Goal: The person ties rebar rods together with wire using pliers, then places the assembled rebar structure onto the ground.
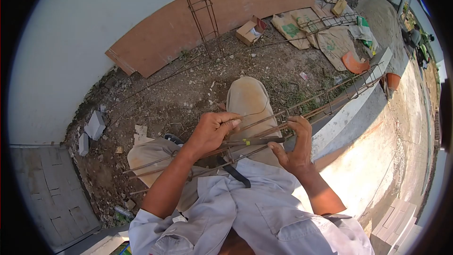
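Note:
My left hand (213, 131) is closed, thumb and finger pinching a thin wire (257, 113) that curves off to the right over my knee. Across my lap lies a long rebar cage (325, 108) of rusty bars with bent stirrups. A dark-handled tool that looks like pincers (266, 140) rests among the bars, its two handles spread and a yellow mark near its middle. My right hand (299, 148) is beside the end of one handle, fingers apart and curved around the bars' side. Whether its thumb touches the handle I cannot tell.
The cage's far end lies by a concrete ledge (351, 94). Paper sacks (335, 45), a cardboard box (251, 30) and an orange curved piece (355, 63) are on the soil. An upright rebar frame (200, 7) stands before a plywood sheet (155, 42). Blocks (95, 126) lie left.

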A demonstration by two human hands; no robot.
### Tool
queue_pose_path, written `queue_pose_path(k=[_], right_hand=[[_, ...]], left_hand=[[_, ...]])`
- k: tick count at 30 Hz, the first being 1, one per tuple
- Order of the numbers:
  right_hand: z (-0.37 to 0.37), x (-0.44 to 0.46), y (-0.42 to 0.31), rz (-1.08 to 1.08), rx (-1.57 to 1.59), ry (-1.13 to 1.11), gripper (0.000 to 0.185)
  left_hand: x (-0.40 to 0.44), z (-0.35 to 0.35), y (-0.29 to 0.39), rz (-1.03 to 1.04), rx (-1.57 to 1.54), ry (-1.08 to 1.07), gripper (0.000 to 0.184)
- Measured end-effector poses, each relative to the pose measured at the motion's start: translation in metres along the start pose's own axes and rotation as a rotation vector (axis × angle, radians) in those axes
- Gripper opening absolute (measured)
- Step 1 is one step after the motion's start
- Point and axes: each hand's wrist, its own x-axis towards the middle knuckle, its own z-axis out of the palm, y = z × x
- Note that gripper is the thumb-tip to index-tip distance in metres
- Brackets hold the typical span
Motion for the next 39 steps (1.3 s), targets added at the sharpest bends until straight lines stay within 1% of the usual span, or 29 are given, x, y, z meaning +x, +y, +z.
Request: queue_pose_path(k=[3,4,6,7,9,10,13,16,20,23,27,30,31,33,35,36,39], right_hand=[[0.018,-0.005,0.002,-0.002,-0.297,-0.54,0.052],[0.027,-0.009,0.012,-0.051,-0.234,-0.617,0.045],[0.03,-0.011,0.02,-0.127,-0.267,-0.588,0.039],[0.032,-0.008,0.02,-0.166,-0.28,-0.576,0.036],[0.016,0.001,0.012,-0.171,-0.225,-0.54,0.036],[0.003,0.007,0.004,-0.173,-0.203,-0.523,0.036],[-0.034,0.027,-0.023,0.037,-0.223,-0.467,0.037],[-0.058,0.051,-0.041,0.32,-0.051,-0.372,0.033],[-0.095,0.08,-0.054,0.482,-0.122,-0.452,0.029],[-0.105,0.091,-0.046,0.538,-0.162,-0.608,0.029],[-0.05,0.052,0.031,0.644,0.035,-0.683,0.033],[-0.013,0.022,0.03,0.497,-0.355,-0.739,0.044],[-0.005,0.028,0.017,0.285,-0.367,-0.589,0.048],[-0.003,0.042,-0.019,-0.114,-0.369,-0.271,0.056],[0.001,0.058,-0.067,-0.264,-0.317,-0.307,0.059],[0.003,0.062,-0.079,-0.342,-0.29,-0.322,0.062],[0.022,0.058,-0.071,-0.298,-0.194,-0.547,0.052]], left_hand=[[0.005,-0.005,-0.006,-0.031,-0.048,0.009,0.029],[0.006,-0.006,-0.01,-0.021,-0.109,0.033,0.031],[0.006,-0.009,-0.017,-0.004,-0.232,0.086,0.036],[0.004,-0.016,-0.018,-0.015,-0.332,0.156,0.038],[0.002,-0.037,-0.022,-0.034,-0.54,0.295,0.043],[0.001,-0.047,-0.022,-0.041,-0.522,0.433,0.045],[-0.011,-0.075,-0.026,-0.091,-0.381,0.546,0.044],[-0.02,-0.087,-0.035,-0.088,-0.359,0.619,0.042],[-0.032,-0.088,-0.043,-0.098,-0.383,0.626,0.038],[-0.038,-0.081,-0.042,-0.12,-0.422,0.592,0.036],[-0.039,-0.065,-0.048,-0.106,-0.45,0.493,0.036],[-0.048,-0.055,-0.041,-0.113,-0.352,0.429,0.037],[-0.052,-0.053,-0.039,-0.122,-0.301,0.404,0.038],[-0.058,-0.046,-0.042,-0.053,-0.027,0.352,0.036],[-0.058,-0.027,-0.028,-0.013,0.186,0.281,0.034],[-0.057,-0.018,-0.02,0.018,0.222,0.226,0.033],[-0.062,-0.004,-0.003,0.122,0.309,0.081,0.03]])
